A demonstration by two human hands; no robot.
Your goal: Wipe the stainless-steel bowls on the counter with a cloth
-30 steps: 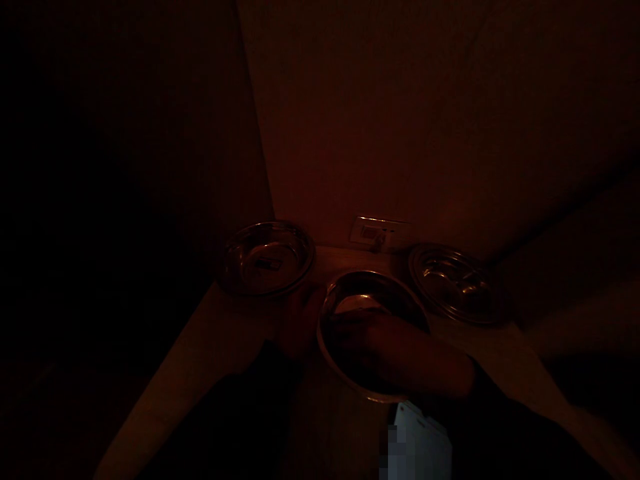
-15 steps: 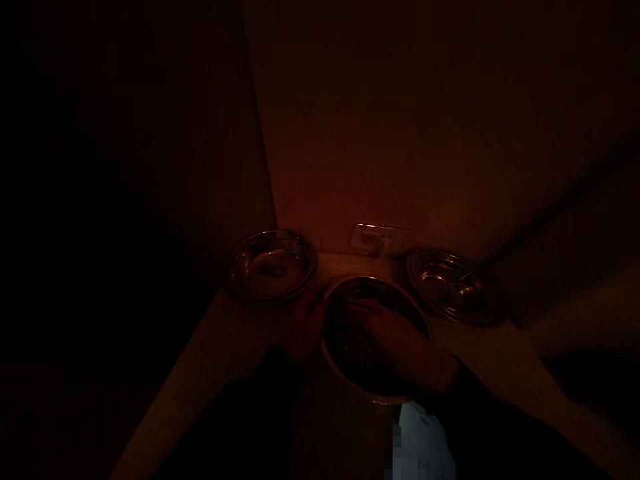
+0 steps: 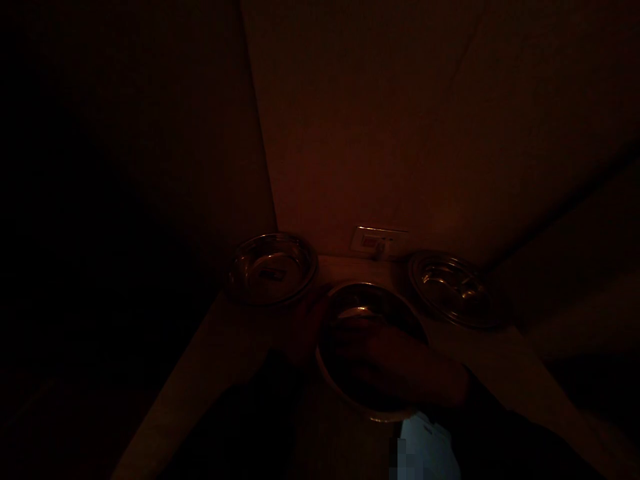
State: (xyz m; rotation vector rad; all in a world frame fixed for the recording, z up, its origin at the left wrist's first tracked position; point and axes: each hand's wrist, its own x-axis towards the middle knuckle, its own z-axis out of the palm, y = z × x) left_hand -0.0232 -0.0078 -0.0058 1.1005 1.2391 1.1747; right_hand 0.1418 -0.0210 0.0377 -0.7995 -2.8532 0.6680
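Note:
A round metal bowl (image 3: 367, 415) stands in the middle of the table, in very dim light. My left hand (image 3: 306, 323) is at its left rim and appears to grip it; the fingers are hard to make out. Down inside the bowl is my right hand (image 3: 367, 343), its wrist crossing over the right side of the rim. Shadow hides the right fingers and whatever lies under them, so I cannot tell what the bowl contains.
A shiny metal dish (image 3: 273, 267) with a dark label sits at the back left. At the back right is a metal compartment plate (image 3: 450, 290). Behind them, a wall socket (image 3: 377, 240) is fixed low on the wall. The table's left edge (image 3: 165, 393) runs toward me.
My right hand shifts about inside the bowl, rising slightly and then reaching down again. My left hand stays by the rim. The view tips slightly, so everything sits lower.

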